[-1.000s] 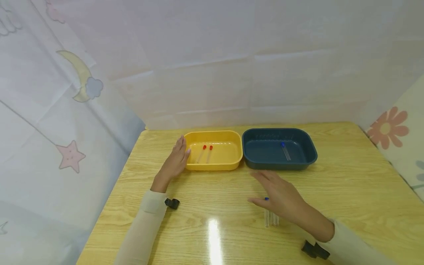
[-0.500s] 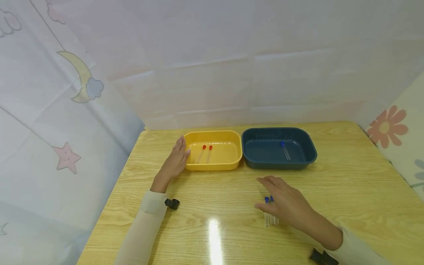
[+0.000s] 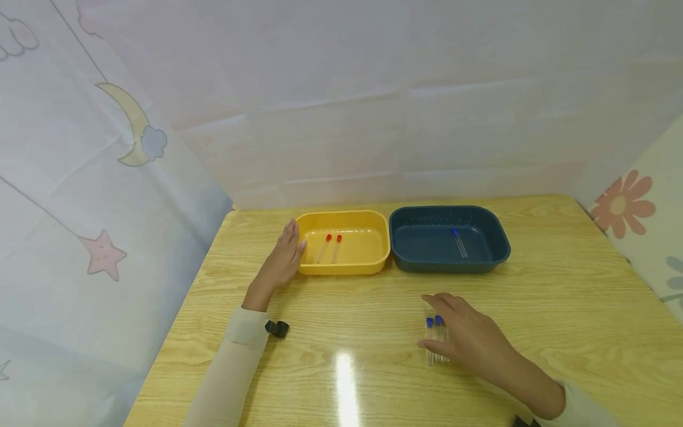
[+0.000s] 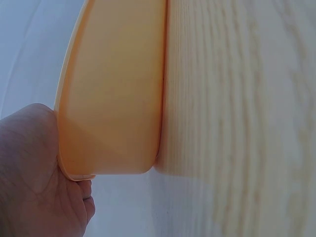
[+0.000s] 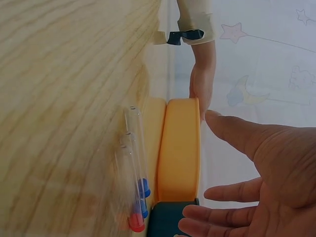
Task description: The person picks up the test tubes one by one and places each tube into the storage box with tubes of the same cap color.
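My left hand (image 3: 277,261) rests against the left end of the yellow tray (image 3: 344,269), fingers straight and the thumb over the rim. In the left wrist view it lies along the rim of the same tray (image 4: 111,98). Fingers spread, my right hand (image 3: 475,335) hovers over a small group of clear capped tubes (image 3: 429,344) on the table, holding nothing. The right wrist view shows two blue caps (image 5: 143,187) and a red-capped tube (image 5: 137,222) there; in the head view the right hand hides part of this group.
Two red-capped tubes (image 3: 337,249) lie in the yellow tray. Beside it on the right stands a dark blue tray (image 3: 448,267) holding blue-capped tubes (image 3: 460,244). A printed cloth (image 3: 341,118) hangs behind the wooden table (image 3: 299,367).
My right hand has moved right and toward the near edge, bringing more of the blue caps on the table into view. The left hand and both trays have stayed put.
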`<state>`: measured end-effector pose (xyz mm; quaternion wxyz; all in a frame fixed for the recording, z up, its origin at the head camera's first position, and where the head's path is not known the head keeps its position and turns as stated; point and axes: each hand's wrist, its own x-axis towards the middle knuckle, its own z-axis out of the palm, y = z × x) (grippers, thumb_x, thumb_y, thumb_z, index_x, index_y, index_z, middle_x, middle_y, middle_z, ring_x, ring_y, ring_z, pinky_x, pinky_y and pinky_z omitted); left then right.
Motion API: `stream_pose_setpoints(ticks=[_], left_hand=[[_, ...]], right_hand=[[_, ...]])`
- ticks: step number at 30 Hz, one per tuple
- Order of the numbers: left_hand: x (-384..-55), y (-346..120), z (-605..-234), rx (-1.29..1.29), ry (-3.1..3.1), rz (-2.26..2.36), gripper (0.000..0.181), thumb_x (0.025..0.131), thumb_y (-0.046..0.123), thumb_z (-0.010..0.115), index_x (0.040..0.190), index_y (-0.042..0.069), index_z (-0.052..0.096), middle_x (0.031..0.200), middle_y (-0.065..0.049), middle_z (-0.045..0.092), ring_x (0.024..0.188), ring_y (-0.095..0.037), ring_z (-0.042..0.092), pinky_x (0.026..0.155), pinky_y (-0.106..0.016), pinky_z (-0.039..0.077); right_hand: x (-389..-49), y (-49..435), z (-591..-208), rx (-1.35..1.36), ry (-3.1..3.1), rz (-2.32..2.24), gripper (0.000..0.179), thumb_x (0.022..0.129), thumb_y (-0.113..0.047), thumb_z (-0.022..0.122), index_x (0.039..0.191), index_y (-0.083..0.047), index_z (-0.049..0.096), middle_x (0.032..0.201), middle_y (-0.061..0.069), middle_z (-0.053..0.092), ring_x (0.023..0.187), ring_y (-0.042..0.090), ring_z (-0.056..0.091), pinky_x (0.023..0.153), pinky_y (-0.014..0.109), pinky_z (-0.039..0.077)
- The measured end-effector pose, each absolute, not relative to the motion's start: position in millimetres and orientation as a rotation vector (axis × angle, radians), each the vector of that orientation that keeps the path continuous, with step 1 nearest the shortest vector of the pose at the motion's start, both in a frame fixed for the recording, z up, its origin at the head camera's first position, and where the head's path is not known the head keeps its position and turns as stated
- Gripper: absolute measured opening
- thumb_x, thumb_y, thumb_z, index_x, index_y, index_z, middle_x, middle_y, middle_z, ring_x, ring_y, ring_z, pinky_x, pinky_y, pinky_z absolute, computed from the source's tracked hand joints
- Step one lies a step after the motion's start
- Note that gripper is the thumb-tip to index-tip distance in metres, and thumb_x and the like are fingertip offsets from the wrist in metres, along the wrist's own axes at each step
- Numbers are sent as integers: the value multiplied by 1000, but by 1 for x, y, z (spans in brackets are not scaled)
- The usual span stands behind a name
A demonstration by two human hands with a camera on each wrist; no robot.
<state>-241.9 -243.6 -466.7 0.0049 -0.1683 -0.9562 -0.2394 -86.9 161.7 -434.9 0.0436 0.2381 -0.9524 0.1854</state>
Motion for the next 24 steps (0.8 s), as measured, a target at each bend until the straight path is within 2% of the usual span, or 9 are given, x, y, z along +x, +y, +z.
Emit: stream_pose_setpoints(ticks=[3, 14, 19, 24], left_hand=[[-242, -244, -468, -518, -3001, -745, 67, 114, 38, 21, 159, -6, 0, 168, -12, -14, 155, -27, -11, 124, -49, 2], [-243, -244, -468, -516, -3009, -743, 67, 113, 39, 20, 160, -3, -2, 168, -11, -15, 155, -26, -11, 124, -48, 2], [-244, -244, -469, -521, -3002, -750, 67, 113, 39, 21, 160, -3, -2, 168, -11, -14, 155, -28, -10, 124, -49, 2], [-244, -243, -469, -526, -2996, -751, 67, 114, 38, 22, 160, -5, -1, 168, -12, -13, 155, -29, -10, 124, -49, 2]], right_hand=[[-85, 164, -437, 709, -2914, 584, 82, 77, -51, 85, 141, -7, 58, 132, 15, 61, 114, 33, 63, 65, 40, 59], [-80, 168, -442, 652, -2950, 586, 85, 74, -49, 88, 141, -7, 57, 132, 15, 61, 116, 35, 61, 69, 48, 59], [-78, 173, -445, 658, -2935, 580, 86, 73, -50, 89, 141, -7, 57, 131, 14, 61, 117, 34, 61, 72, 49, 59], [-76, 179, -446, 641, -2967, 587, 90, 73, -52, 87, 144, -7, 53, 134, 16, 59, 119, 37, 60, 67, 46, 59]])
